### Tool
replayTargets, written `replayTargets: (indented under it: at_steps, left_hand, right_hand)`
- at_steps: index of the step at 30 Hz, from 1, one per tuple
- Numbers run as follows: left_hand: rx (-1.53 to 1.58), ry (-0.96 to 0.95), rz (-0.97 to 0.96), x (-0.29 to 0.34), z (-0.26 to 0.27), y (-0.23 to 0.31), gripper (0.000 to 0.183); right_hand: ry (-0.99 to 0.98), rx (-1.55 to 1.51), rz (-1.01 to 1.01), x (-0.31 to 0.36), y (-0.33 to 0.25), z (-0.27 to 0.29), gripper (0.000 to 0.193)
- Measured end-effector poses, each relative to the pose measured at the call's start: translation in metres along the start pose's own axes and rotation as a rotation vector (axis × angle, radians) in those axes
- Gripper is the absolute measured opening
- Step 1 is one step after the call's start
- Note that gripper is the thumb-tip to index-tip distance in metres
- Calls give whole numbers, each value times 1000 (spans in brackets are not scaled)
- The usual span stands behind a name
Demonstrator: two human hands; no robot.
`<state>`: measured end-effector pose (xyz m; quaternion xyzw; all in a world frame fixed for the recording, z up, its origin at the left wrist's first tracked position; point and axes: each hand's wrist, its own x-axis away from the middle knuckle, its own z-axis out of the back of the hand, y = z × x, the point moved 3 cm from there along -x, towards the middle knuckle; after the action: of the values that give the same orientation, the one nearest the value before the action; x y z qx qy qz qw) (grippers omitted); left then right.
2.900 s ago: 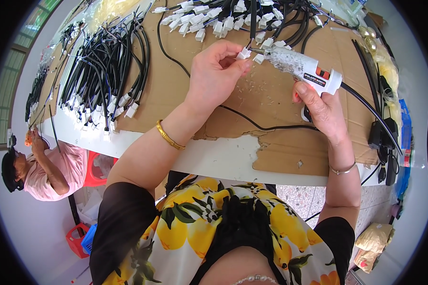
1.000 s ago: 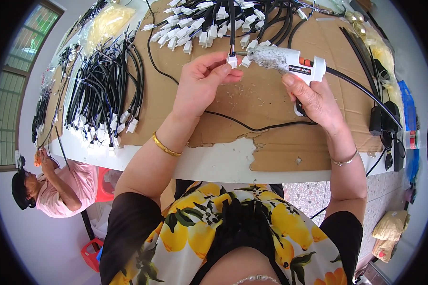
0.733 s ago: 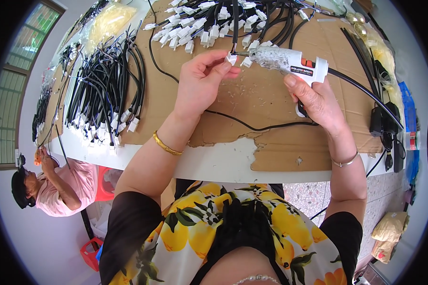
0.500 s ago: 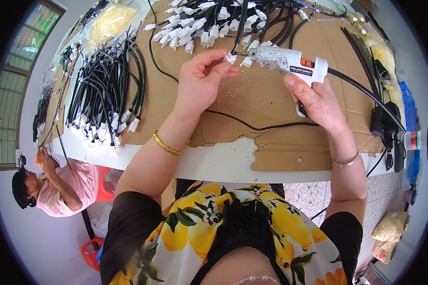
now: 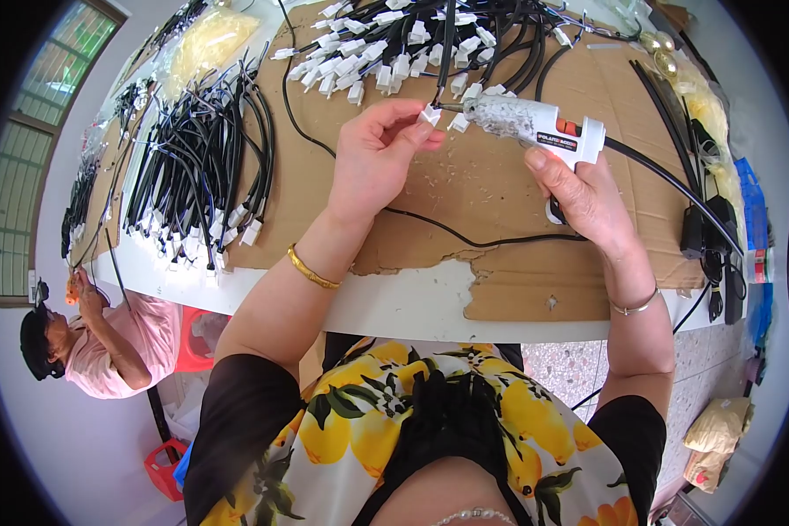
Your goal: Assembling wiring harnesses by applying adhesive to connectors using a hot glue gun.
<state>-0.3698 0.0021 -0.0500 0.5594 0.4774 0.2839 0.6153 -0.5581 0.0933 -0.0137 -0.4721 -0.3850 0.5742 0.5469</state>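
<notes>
Between the thumb and fingers of my left hand (image 5: 379, 151) is a small white plug connector (image 5: 429, 116), with a black cable (image 5: 448, 53) running up from it toward the far pile. My right hand (image 5: 585, 197) is wrapped round the grip of a white hot glue gun (image 5: 513, 120) that points left. Its nozzle tip is at the wire end of the connector; whether it touches cannot be made out. A thick black glue stick or rod (image 5: 666, 171) extends from the gun's rear. Clear glue residue coats the front of the barrel.
Cardboard (image 5: 465, 197) with glue scraps covers the white table (image 5: 394, 298). Black cables with white connectors lie in a far pile (image 5: 351, 57) and a left bundle (image 5: 193, 158). Black adapters (image 5: 708, 232) stand at right. A co-worker in pink (image 5: 131, 346) sits at far left.
Both hands, the connector and the glue gun keep nearly the same pose. The whole view has shifted slightly, and the nozzle stays at the connector.
</notes>
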Motion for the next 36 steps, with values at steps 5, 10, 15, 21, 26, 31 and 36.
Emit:
replayTargets:
  at_steps: [5, 10, 15, 21, 26, 31, 36]
  left_hand:
    - [-1, 41, 6, 1, 2, -2, 17]
    - [-38, 65, 2, 0, 3, -3, 18]
    - [-146, 102, 7, 2, 4, -1, 17]
    - [-232, 99, -6, 1, 5, 0, 15]
    - [-246, 117, 2, 1, 5, 0, 15]
    - [-276, 126, -16, 1, 3, 0, 14]
    - [-345, 157, -37, 2, 5, -1, 14]
  right_hand:
    - [6, 44, 17, 0, 0, 1, 36]
    - [5, 50, 35, 0, 1, -1, 35]
    - [23, 76, 26, 0, 5, -2, 34]
    - [-7, 44, -35, -1, 3, -2, 32]
    - [-20, 42, -27, -2, 7, -1, 32]
    - [-5, 38, -15, 0, 2, -1, 32]
    - [0, 96, -46, 0, 1, -2, 33]
